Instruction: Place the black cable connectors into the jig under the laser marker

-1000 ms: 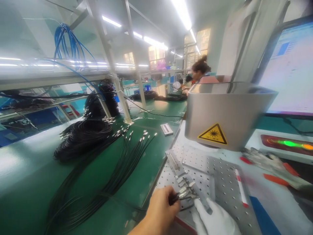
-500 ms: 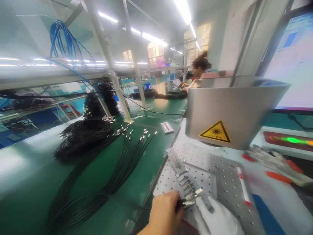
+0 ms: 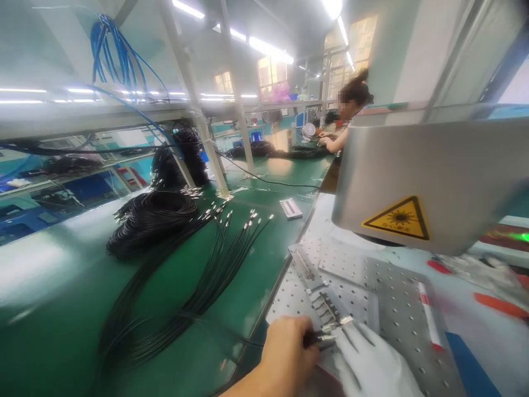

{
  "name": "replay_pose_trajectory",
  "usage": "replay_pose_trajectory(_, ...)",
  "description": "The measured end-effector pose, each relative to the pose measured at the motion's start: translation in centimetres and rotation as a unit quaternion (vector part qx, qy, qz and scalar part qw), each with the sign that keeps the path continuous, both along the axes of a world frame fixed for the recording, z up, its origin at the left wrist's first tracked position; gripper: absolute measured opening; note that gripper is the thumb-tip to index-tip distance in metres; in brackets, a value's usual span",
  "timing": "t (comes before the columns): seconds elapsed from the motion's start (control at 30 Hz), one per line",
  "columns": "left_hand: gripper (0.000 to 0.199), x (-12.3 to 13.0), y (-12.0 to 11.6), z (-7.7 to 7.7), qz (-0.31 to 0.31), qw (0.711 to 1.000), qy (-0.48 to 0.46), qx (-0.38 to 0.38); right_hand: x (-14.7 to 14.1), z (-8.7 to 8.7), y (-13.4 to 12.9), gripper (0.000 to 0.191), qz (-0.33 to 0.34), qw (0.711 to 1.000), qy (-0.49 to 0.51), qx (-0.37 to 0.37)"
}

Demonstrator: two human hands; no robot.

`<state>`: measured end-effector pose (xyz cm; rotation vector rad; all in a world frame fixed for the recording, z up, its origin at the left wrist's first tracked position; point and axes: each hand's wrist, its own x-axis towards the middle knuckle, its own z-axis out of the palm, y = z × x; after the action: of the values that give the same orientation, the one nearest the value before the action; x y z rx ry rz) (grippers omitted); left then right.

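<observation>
Blue coil (image 3: 111, 52): hangs at the upper left, above the shelf.
Black coil (image 3: 152, 220): lies on the green table (image 3: 169, 284).
Loose cables (image 3: 202, 292): curve in a bundle across the table, silver tips fanned out.
My left hand (image 3: 289, 342): bare, thumb and fingers closed around the held cables (image 3: 313, 338), close to the right hand.
Held cables: I see their metal ends pointing right, at the near end of the toothed holder (image 3: 328, 307).
My right hand (image 3: 378, 361): white-gloved, fingertips by those ends; I cannot tell whether it grips.
Silver housing (image 3: 413, 165): stands beyond the hands, bearing a yellow warning triangle (image 3: 399, 218).
Marker (image 3: 430, 317): red and white, on a perforated plate (image 3: 400, 325).
Spare glove (image 3: 491, 275): grey and orange, far right.
</observation>
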<state>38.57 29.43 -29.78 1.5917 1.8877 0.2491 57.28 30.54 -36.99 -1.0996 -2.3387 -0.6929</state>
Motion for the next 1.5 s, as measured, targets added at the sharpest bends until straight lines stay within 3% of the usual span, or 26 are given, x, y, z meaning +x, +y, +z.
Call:
replay_pose_trajectory(0.1, 0.007, -0.2, 0.2, 0.5, 0.025, 0.997, -0.073, -0.002, -0.4, -0.1, -0.1, 0.036, -0.011, 1.000, 0.011, -0.022)
replay_pose_trajectory(0.17, 0.013, -0.4, 0.2, 1.0, 0.036, 0.993, -0.116, 0.001, -0.5, -0.5, 0.0, 0.035, -0.014, 0.999, 0.028, -0.035)
replay_pose_trajectory(0.4, 0.011, -1.1, 0.0, 2.2, 0.032, 0.980, -0.180, 0.075, -0.4, -1.8, 0.3, 0.034, -0.019, 0.999, 0.042, -0.013)
replay_pose_trajectory(0.87, 0.012, -0.9, 0.6, 0.9, 0.024, 0.999, -0.017, 0.037, -0.2, -2.2, 0.7, 0.031, -0.001, 0.999, 0.039, -0.007)
replay_pose_trajectory(1.1, 0.016, -0.6, 1.2, 0.4, -0.037, 0.996, 0.075, 0.040, -0.3, -2.1, 0.9, 0.032, 0.001, 1.000, 0.029, 0.009)
replay_pose_trajectory(1.27, 0.016, -0.2, 1.5, 0.8, -0.064, 0.992, 0.098, 0.036, -0.3, -1.9, 0.7, 0.033, -0.007, 1.000, 0.014, 0.001)
replay_pose_trajectory(1.5, 0.012, -0.2, 2.0, 1.6, -0.030, 0.999, 0.041, 0.014, -0.1, -2.2, 1.0, 0.039, 0.006, 1.000, 0.003, 0.009)
